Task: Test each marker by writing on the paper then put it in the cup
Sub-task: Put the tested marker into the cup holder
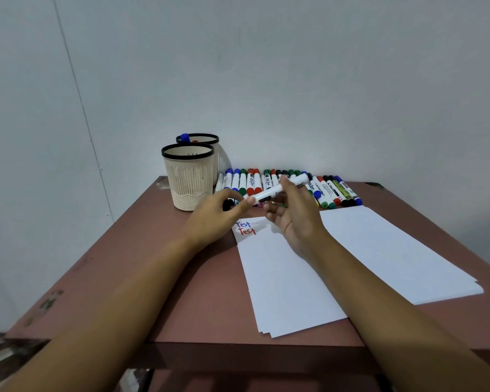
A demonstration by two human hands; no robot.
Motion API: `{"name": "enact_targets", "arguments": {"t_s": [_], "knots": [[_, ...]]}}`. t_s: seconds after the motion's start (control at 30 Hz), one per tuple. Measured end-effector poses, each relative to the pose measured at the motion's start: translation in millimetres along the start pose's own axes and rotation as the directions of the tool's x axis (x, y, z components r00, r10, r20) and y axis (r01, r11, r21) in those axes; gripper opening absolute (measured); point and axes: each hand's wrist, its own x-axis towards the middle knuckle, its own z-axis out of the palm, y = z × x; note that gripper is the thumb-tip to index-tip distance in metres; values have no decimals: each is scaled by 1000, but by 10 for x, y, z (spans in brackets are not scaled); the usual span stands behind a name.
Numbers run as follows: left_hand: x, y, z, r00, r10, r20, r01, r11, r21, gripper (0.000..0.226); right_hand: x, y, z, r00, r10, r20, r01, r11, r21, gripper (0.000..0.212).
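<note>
The white marker [277, 189] was held in the air between both hands, above the far edge of the left paper stack [280, 278] and tilted so that its right end sat higher; the right hand [293, 215] gripped its barrel with curled fingers, palm turned upward; the left hand [224, 212] pinched its lower left end with thumb and fingertips, and a small dark object showed under those fingers, though what it was could not be told. The words "Test" [245, 228] stood twice at the top left corner of that stack, once in blue and once in red; the right paper stack [393, 250] lay just beside it, blank. Two slotted cream cups stood at the far left of the brown table [125, 264]; the front cup [188, 179] touched the rear cup [210, 142], which held a blue marker [184, 137]. A row of markers [331, 190] lay along the wall [294, 80] behind the hands.
</note>
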Motion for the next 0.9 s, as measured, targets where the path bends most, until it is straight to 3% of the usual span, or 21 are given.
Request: {"name": "enact_targets", "arguments": {"t_s": [0.1, 0.17, 0.23, 0.33, 0.5, 0.63, 0.9], "knots": [[31, -13, -16, 996, -80, -32, 78, 995, -58, 33, 20, -32, -38, 995, 86, -46, -75, 976, 204, 26], [43, -44, -20, 989, -146, 9, 146, 983, -107, 37, 5, -15, -44, 991, 130, -26, -122, 969, 214, 28], [49, -73, -28, 984, -172, 38, 175, 980, -90, 43, 0, 17, -38, 993, 114, -7, -112, 986, 121, 7], [76, -96, -38, 983, -176, 55, 179, 982, -64, 44, 2, 84, -34, 998, 55, 44, -49, 991, -121, 19], [99, -149, -33, 983, -170, 66, 170, 985, 17, 46, -29, 226, -2, 996, -14, 89, 57, 864, -500, 12], [80, -182, -42, 979, -197, 59, 196, 980, 22, 47, -29, 280, 7, 995, -50, 86, 92, 798, -596, 7], [110, -228, -41, 976, -218, 32, 215, 974, 73, 33, -36, 292, 12, 994, -33, 109, 93, 789, -608, 4]]}}
